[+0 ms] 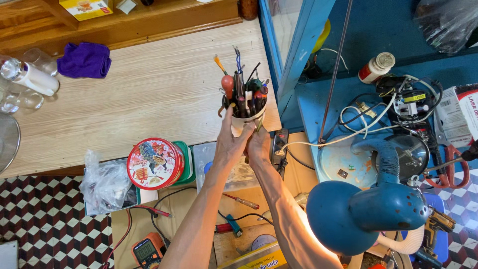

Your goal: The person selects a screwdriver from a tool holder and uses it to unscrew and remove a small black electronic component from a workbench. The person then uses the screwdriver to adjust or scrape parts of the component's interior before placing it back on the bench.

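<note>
Here, at the far edge of the wooden table, my left hand and right hand close around a pale cup crammed with screwdrivers. It looks top-heavy and thin-walled; I'd grip low on its sides.

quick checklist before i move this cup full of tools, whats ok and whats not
1. Left hand wrapped on the tool cup: ok.
2. Right hand on the cup's other side: ok, though how firmly its fingers hold cannot tell.
3. Cup upright: ok.
4. Screwdrivers seated inside: cannot tell, several stick out well above the rim.
5. Wooden tabletop beside the cup bare: ok.
6. Space below the arms: not ok, power strip and clear plastic box lie there.
</note>
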